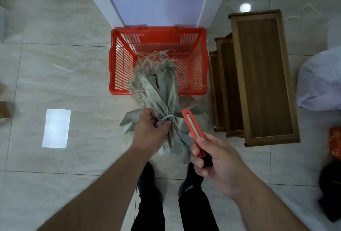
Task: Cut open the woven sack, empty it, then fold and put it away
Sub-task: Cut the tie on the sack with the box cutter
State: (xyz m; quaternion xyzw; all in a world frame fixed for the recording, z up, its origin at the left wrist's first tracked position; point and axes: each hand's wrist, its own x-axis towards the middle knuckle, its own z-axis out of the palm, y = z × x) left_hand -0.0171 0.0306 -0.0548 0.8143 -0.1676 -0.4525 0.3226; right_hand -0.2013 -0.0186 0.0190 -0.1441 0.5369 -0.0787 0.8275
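Head view: the left hand (150, 131) is gripping the tied neck of the woven sack (162, 101); the right hand (217, 162) is holding a red utility knife (193, 129) at its 3 o'clock; the sack is standing on the floor, uncut, the basket (158, 35) at 12 o'clock; emptying and folding appear to be still waiting.

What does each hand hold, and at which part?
The left hand grips the woven sack at its tied neck, beside the white tie. The right hand grips the red utility knife by its lower handle end.

The grey-green woven sack (167, 120) stands upright on the floor, its neck bunched and bound with a white tie (167, 117). Its frayed top leans over a red basket (158, 35). A red box cutter (193, 131) points at the tie.
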